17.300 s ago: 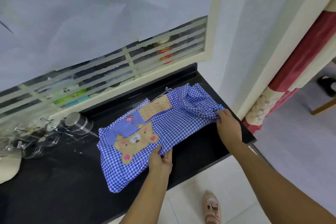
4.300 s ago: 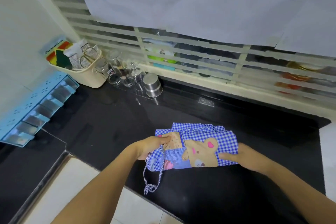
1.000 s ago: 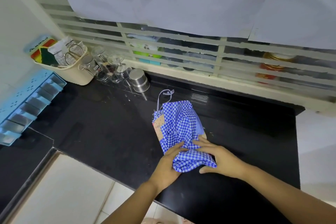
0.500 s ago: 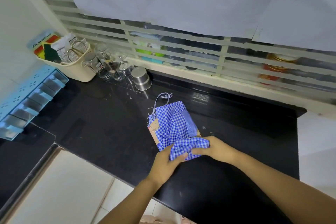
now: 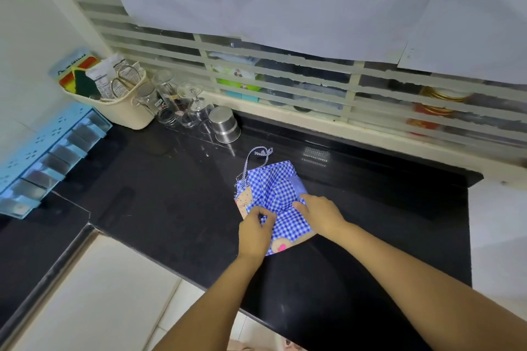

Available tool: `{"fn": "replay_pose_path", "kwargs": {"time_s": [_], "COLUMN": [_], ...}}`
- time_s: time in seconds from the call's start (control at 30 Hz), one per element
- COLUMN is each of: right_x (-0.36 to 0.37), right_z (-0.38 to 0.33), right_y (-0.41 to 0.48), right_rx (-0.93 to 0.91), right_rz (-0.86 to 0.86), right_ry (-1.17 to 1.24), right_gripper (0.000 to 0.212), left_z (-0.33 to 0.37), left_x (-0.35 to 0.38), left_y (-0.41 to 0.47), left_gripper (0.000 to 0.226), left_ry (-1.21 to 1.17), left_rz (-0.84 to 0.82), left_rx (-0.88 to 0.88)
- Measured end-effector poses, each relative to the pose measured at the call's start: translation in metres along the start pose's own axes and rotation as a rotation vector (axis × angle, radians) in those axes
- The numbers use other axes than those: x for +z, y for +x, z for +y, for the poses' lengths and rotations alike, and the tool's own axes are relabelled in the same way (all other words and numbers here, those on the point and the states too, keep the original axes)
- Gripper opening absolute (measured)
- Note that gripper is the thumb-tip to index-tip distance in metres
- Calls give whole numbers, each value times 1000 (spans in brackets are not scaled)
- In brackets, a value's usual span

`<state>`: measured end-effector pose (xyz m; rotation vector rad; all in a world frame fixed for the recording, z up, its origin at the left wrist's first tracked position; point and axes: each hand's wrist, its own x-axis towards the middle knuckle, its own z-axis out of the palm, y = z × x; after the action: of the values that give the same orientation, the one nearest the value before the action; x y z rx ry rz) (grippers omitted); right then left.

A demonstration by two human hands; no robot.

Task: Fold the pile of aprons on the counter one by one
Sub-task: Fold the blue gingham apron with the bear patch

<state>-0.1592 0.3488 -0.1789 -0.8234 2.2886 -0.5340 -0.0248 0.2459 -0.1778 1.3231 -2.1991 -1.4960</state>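
A blue-and-white checked apron (image 5: 275, 188), folded into a small bundle, lies on the black counter (image 5: 159, 194). Its striped tie loop (image 5: 258, 155) sticks out at the far end, and a tan patch with pink shows at the near edge. My left hand (image 5: 255, 229) pinches the fabric at the bundle's near left side. My right hand (image 5: 320, 214) grips the fold at the near right side. I see no other apron on the counter.
At the back left stand a steel cup (image 5: 225, 124), several glasses (image 5: 182, 102) and a cream basket (image 5: 119, 105) with scissors and packets. A blue drawer organiser (image 5: 48, 148) is on the left wall. The counter ends in a white wall on the right.
Both hands carried the near end of the apron up over the bundle, away from me. The bundle is now shorter and lies flatter.
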Motion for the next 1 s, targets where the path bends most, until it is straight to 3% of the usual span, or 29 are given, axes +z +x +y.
{"fn": "replay_pose_path", "kwargs": {"time_s": [0.17,0.23,0.37,0.43,0.5,0.73,0.83,0.9,1.0], "right_x": [-3,-5,-12,-16,-16,-7,-15,-25,-35], "right_z": [-13,-18,-10,14,38,53,44,35,21], "right_y": [11,8,-11,-20,-23,-14,-5,3,17], "right_rx": [144,99,-335,-537,-611,-446,-387,-358,-285], "right_rz": [35,76,220,62,-70,-22,-47,-80,-95], "right_ry": [24,-24,-249,-291,-390,-44,69,86,161], "right_gripper": [39,38,41,60,76,66,43,25,25], "left_z": [9,9,8,8,11,21,28,27,32], "left_x": [3,4,4,3,1,-6,-18,-27,-39], "left_y": [26,28,28,29,32,46,47,57,67], "left_gripper": [4,4,5,5,6,14,24,25,33], "left_ry": [149,148,145,141,143,431,664,675,569], "left_rz": [-37,-51,-52,-69,-91,-205,-163,-198,-305], "left_rx": [-81,-100,-107,-112,-137,-145,-84,-90,-134]}}
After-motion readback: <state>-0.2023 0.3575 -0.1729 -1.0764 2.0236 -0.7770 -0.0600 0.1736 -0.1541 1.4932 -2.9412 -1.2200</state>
